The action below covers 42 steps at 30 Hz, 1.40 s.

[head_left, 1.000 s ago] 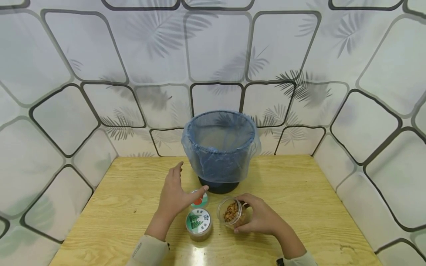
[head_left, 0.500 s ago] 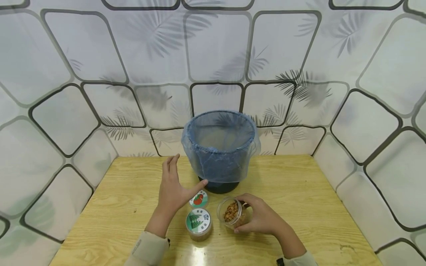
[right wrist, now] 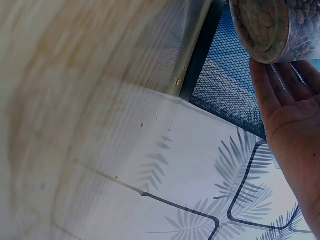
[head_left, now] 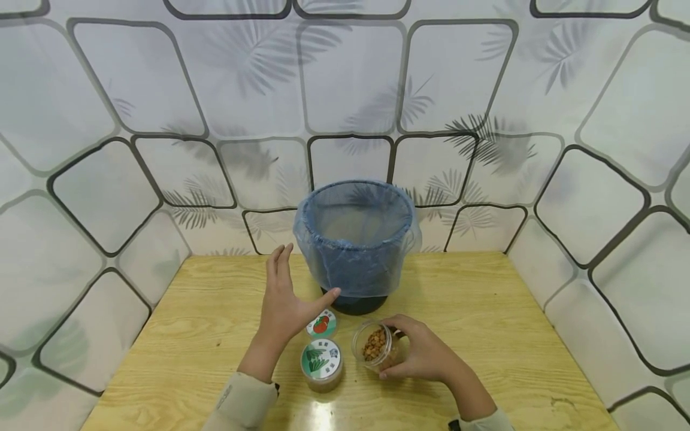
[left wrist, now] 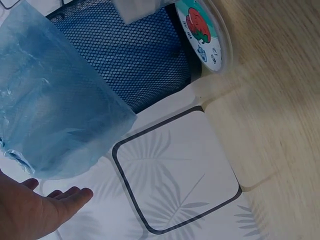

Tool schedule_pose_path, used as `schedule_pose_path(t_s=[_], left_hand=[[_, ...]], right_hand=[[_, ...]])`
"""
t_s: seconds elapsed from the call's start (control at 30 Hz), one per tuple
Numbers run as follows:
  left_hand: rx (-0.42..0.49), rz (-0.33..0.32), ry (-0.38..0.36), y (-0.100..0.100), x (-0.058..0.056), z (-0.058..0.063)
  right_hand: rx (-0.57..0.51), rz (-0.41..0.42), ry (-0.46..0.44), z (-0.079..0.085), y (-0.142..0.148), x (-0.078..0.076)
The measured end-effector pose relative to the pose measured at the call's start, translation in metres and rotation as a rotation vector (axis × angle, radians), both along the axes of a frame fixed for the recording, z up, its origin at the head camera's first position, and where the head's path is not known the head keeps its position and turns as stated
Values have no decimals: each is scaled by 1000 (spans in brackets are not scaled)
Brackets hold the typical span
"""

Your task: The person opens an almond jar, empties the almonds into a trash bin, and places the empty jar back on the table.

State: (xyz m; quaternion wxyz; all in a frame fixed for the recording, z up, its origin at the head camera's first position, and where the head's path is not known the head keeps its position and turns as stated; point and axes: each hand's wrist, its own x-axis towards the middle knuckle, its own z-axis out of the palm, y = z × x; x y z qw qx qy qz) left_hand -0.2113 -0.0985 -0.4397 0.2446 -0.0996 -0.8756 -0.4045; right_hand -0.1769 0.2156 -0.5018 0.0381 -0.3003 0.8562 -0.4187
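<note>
My right hand (head_left: 426,353) grips a clear plastic jar (head_left: 392,354) of brown nut-like pieces (head_left: 374,345). The jar is uncovered and tilts to the left, its mouth facing the other containers; the right wrist view shows its bottom (right wrist: 260,27) above the fingers. My left hand (head_left: 283,311) is held up with fingers spread and nothing in it. Beside its thumb lies a round lid (head_left: 321,323) with a tomato picture. Just in front of that stands a capped jar (head_left: 322,362) with a green vegetable picture on top.
A dark mesh bin (head_left: 353,304) lined with a blue plastic bag (head_left: 356,266) stands behind the jars, near the back wall. Patterned walls (head_left: 178,90) enclose the wooden table (head_left: 205,335) at the back and both sides.
My left hand has moved up slightly, away from the tomato lid, and its fingers have straightened, uncovering more of the lid. The right hand and its jar stay in place.
</note>
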Motion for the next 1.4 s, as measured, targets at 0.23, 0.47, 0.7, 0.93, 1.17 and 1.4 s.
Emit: schedule_pose_path(t_s=[0.23, 0.47, 0.7, 0.93, 1.17, 1.4], left_hand=[[-8, -10, 23, 3, -2, 5], [-3, -34, 33, 5, -3, 8], [-5, -86, 66, 6, -7, 11], [-16, -115, 110, 10, -13, 18], [-43, -133, 135, 11, -19, 24], [-72, -137, 104, 13, -21, 27]], right_hand=[[18, -9, -19, 0, 0, 0], [16, 3, -18, -1, 1, 1], [21, 4, -35, 1, 1, 1], [27, -3, -16, 0, 1, 0], [20, 2, -10, 0, 2, 0], [14, -3, -48, 0, 3, 1]])
